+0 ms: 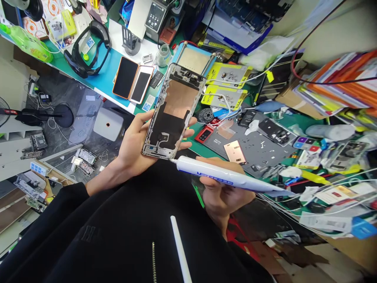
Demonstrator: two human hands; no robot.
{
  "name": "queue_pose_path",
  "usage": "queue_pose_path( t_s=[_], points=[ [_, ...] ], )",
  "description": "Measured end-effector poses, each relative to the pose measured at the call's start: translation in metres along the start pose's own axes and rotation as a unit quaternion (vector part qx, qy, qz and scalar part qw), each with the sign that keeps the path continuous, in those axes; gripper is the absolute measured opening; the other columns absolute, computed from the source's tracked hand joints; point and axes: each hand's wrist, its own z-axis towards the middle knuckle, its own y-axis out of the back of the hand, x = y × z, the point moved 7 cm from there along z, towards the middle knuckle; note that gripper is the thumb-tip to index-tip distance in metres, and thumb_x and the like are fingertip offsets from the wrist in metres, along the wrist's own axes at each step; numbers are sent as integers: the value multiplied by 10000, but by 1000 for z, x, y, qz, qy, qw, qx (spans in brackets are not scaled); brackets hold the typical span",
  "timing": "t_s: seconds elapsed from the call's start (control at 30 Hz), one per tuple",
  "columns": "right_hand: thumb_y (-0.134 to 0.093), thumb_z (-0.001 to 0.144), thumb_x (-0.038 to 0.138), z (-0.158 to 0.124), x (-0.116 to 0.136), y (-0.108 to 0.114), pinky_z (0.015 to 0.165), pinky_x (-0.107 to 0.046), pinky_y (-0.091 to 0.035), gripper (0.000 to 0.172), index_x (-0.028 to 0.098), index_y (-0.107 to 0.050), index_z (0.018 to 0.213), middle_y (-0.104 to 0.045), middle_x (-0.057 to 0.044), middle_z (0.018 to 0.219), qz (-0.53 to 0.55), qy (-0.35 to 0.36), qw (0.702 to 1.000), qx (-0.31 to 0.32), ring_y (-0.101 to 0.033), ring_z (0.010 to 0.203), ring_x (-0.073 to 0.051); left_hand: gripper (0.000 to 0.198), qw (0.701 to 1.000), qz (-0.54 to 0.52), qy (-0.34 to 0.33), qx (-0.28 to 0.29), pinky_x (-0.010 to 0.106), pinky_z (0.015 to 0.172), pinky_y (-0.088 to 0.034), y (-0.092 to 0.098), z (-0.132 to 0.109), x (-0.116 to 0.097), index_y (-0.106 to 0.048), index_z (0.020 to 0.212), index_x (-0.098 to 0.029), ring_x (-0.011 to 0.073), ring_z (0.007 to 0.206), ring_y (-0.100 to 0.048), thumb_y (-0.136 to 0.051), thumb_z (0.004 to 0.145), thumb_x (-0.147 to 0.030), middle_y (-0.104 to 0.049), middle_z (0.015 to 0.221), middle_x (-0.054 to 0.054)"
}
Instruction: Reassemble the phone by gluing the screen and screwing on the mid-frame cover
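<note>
My left hand (134,141) holds a phone frame (172,114) from below, its inner side facing up. A copper-coloured sheet and a black lower area show inside the frame, with a small flex cable near the bottom end. In my right hand (225,192) is a white glue tube (218,173) with blue print, lying slantwise with its flat end to the right. The thin nozzle of the tube meets the frame's lower edge near its right corner; whether any glue is coming out is too small to tell.
On the green-topped bench beyond are an orange-cased phone (125,78), a black headset (88,49), a glass jar (163,56) and yellow battery boxes (225,97). A grey work mat (256,147) with phone parts lies to the right. A white stool (108,124) stands at left.
</note>
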Motion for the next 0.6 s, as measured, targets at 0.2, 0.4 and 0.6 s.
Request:
queue_pose_path(
  t_s=[0.2,0.4,0.6],
  points=[
    [-857,1023,437,2,-1,1,712,-420,-709,258,295,-872,1237,-877,-55,1047,3,12,1000,-2,-855,863,-287,610,1000,11,-13,5,437,1001,-736,-2,1,0,-750,1493,-146,318,1207,-859,-410,1155,-525,-865,1327,137],
    [-872,1011,381,4,-2,6,702,-404,-690,243,276,-868,1230,-879,-68,1079,-2,0,1000,4,-842,852,-272,623,1000,12,-15,14,436,1040,-719,-7,2,-1,-778,1435,-111,317,1192,-860,-401,1158,-521,-866,1303,164],
    [-889,993,432,4,-9,3,700,-396,-695,250,294,-870,1201,-878,-56,1062,9,-26,1000,9,-838,839,-268,607,998,40,-43,32,398,998,-724,-9,2,-3,-820,1327,-95,333,1261,-839,-415,1159,-514,-852,1339,190]
  ],
)
